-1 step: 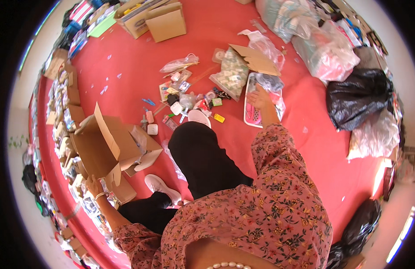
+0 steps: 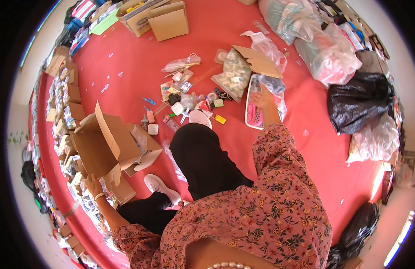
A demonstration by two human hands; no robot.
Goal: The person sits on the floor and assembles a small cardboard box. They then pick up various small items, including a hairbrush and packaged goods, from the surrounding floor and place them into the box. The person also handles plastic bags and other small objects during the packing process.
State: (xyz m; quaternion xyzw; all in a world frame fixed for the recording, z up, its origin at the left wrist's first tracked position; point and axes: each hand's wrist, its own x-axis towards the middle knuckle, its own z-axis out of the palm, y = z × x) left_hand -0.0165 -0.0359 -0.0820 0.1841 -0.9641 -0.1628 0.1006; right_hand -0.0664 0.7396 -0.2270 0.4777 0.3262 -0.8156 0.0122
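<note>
White tray (image 2: 248, 103) is lying lengthwise forward beneath the nearer, spread-fingered right hand (image 2: 266, 100); left hand (image 2: 93, 184), grip unclear.

The right hand (image 2: 265, 99) has shifted slightly over the white tray (image 2: 247, 111), its fingertips reaching a little farther right than before. The view has turned a touch, so the tray, cardboard flap (image 2: 257, 62) and shiny black plastic bag (image 2: 360, 101) appear slightly lower and farther right.
</note>
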